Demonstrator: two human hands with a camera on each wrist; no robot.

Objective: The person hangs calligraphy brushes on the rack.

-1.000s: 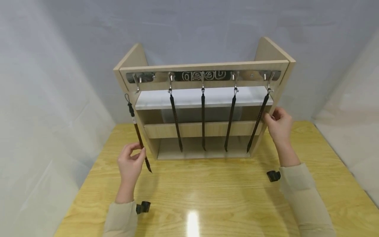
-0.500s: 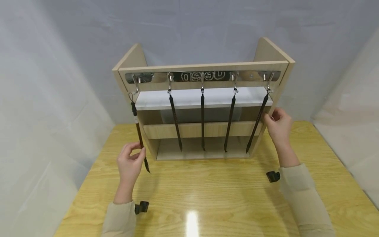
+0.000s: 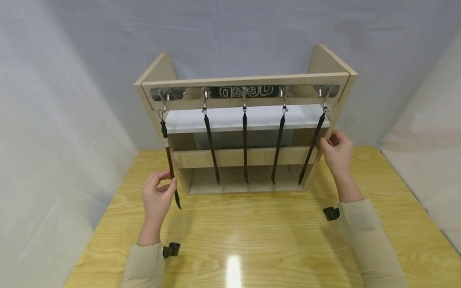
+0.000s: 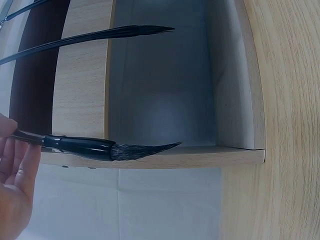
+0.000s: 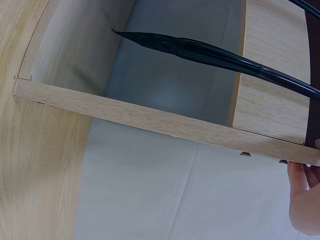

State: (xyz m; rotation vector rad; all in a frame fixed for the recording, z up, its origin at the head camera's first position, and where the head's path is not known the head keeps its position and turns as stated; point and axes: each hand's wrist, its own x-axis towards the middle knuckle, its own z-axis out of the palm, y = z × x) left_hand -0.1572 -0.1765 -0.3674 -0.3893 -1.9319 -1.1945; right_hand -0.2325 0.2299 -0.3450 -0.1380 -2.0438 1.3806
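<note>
Wooden table [image 3: 252,236], left hand [image 3: 157,198] pinching brush [image 3: 168,156]

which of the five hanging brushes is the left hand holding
The leftmost dark calligraphy brush, hanging from the first hook. The left hand pinches its lower shaft, swinging it outside the light wooden rack; the other four hang in front of the shelves.

L hand [image 3: 157,198] pinches leftmost calligraphy brush [image 3: 169,160] low on shaft; dark, near-upright, loop at leftmost hook, bristles down. R hand [image 3: 335,152] pinches rightmost brush [image 3: 311,146], hanging tilted from last hook.
</note>
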